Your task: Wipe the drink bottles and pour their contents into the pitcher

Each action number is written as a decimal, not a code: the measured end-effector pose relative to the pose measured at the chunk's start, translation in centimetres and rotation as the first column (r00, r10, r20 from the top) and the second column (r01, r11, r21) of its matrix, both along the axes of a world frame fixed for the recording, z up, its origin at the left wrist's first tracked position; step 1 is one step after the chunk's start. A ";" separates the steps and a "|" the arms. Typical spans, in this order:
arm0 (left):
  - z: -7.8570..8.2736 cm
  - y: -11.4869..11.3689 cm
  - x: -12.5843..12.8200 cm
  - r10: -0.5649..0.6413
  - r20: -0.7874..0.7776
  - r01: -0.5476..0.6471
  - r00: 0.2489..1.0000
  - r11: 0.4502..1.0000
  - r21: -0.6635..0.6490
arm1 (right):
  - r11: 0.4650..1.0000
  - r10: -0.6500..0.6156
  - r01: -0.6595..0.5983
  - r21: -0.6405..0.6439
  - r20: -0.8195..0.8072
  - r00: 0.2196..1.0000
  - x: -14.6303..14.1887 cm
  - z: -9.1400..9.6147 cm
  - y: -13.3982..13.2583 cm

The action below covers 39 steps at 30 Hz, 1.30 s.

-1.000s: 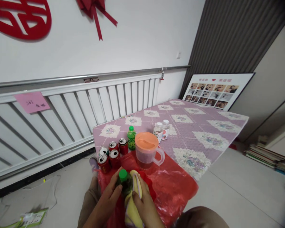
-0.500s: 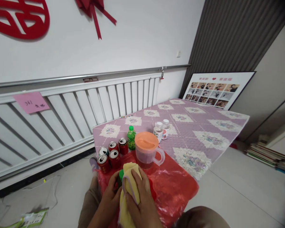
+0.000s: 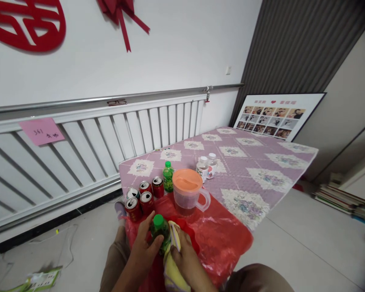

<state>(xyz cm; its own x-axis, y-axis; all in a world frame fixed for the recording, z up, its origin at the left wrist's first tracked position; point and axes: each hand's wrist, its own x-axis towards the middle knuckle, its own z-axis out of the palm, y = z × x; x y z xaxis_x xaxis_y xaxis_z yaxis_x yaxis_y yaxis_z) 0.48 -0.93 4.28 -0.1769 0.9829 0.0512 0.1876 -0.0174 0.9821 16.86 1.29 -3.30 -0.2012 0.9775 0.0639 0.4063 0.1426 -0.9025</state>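
A green-capped bottle [image 3: 159, 223] stands upright low in the view, with my left hand [image 3: 146, 239] wrapped round its left side. My right hand [image 3: 185, 253] grips a yellow cloth [image 3: 174, 272] with a purple edge and presses it against the bottle's right side. Under and behind the cloth shows part of a red scalloped dish [image 3: 192, 234]; the rest of it is hidden. Just beyond my hands stands a clear plastic pitcher [image 3: 185, 198] with an orange lid. The bottle's lower part is covered by my fingers and the cloth.
Several opened drink cans [image 3: 146, 198] cluster at the left edge of the table. Another green bottle [image 3: 168, 177] and two white-capped bottles [image 3: 202, 168] stand behind the pitcher. A red plastic sheet [image 3: 222, 239] covers the near part of the floral tablecloth [image 3: 261, 166]. A radiator [image 3: 109, 138] lines the wall.
My right hand has drawn the cloth down and to the right, off the bottle's top. The green cap and upper bottle now show. My left hand keeps its hold.
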 end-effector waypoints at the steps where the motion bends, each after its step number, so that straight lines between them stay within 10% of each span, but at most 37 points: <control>1: 0.0 0.0 0.0 0.008 -0.040 -0.008 0.999 1.000 0.006 | 1.000 -0.004 0.004 0.009 -0.004 1.000 0.0 0.1 0.0; 11: -0.5 0.3 0.3 0.027 -0.021 -0.026 0.999 1.000 0.012 | 0.959 -0.044 0.067 0.275 -0.090 0.995 -0.9 6.7 -1.6; 22: -1.5 0.1 0.1 0.007 -0.056 -0.009 0.998 0.999 -0.031 | 0.998 -0.027 0.031 0.052 -0.064 0.998 -0.2 -1.4 -0.6; 33: -1.5 0.1 0.1 -0.053 0.039 0.056 0.998 0.996 -0.075 | 0.978 -0.010 0.023 0.208 -0.065 0.998 -0.4 5.0 -2.1; 39: -0.7 0.0 0.1 -0.034 0.141 0.047 0.989 0.995 -0.087 | 0.972 0.015 -0.010 0.236 -0.018 1.000 -0.3 5.3 -2.1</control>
<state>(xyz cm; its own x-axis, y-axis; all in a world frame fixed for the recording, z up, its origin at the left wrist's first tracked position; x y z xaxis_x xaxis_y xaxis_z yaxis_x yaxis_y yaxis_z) 0.55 -0.90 3.54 -0.1359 0.9889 -0.0601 0.0496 0.0674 0.9965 16.52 -0.83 2.04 -0.2097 0.9319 0.2960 0.3855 0.3570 -0.8508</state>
